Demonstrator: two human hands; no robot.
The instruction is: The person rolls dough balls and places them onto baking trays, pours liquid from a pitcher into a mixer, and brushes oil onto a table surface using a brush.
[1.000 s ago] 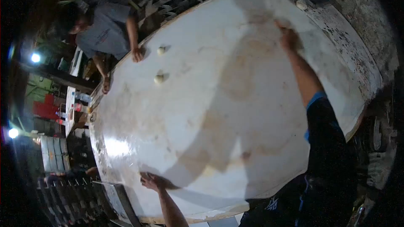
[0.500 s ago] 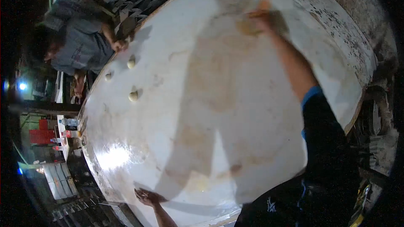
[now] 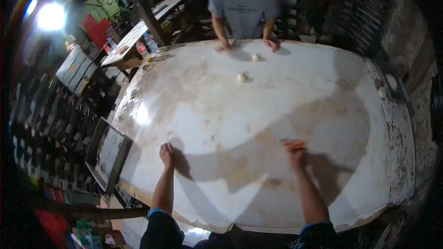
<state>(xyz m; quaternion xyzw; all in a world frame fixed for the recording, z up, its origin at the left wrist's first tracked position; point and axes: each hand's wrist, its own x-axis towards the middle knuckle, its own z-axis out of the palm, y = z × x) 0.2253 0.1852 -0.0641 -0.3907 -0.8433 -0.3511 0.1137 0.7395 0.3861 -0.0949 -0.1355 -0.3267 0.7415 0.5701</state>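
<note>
A small orange tool (image 3: 299,145) with a dark tip pokes out of my right hand (image 3: 295,153), whose fingers are wrapped round it close over the big white tabletop (image 3: 198,110). To the left, my left hand (image 3: 167,154) is curled closed above the same surface, the inside of its fingers hidden from me. Two pale round balls, like dough, lie toward the far side: one ball (image 3: 242,78) nearer to me, the other ball (image 3: 255,57) close to the person opposite. Brownish stains mark the surface between my hands.
Across the table stands a person (image 3: 244,14) in a grey shirt, both hands at the far edge. A metal-rimmed tray (image 3: 123,157) leans at the left edge. Bottles (image 3: 150,44) stand behind at the far left. A speckled ledge (image 3: 400,157) runs along the right.
My view has swung from tilted to upright. The right hand has come back from a far reach with the orange tool. The left hand's fingers, stretched out before, are now curled.
</note>
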